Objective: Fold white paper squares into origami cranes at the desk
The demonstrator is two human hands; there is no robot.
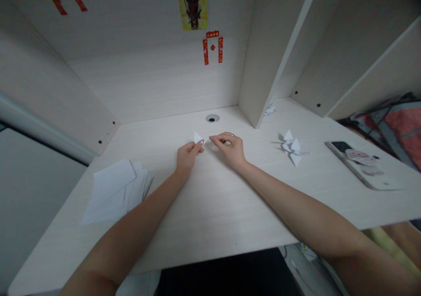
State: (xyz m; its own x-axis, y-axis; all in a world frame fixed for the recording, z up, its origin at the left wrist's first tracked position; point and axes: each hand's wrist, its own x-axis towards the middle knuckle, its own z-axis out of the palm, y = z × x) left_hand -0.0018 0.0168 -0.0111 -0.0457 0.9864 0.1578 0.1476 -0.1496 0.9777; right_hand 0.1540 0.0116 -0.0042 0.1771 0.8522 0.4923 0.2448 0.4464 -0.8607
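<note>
A small folded piece of white paper (198, 137) is held just above the pale wooden desk (213, 208), near its back middle. My left hand (188, 154) pinches its left side with thumb and forefinger. My right hand (229, 147) has its fingers curled, with the fingertips meeting the paper's right side in a pinch. A ring shows on one right finger. Both forearms reach in from the near edge.
A stack of white paper sheets (115, 190) lies at the left. Two folded paper cranes (291, 148) sit to the right, another paper piece (269, 109) by the shelf divider (263, 68). A phone (360, 164) lies far right. A cable hole (212, 119) sits behind the hands.
</note>
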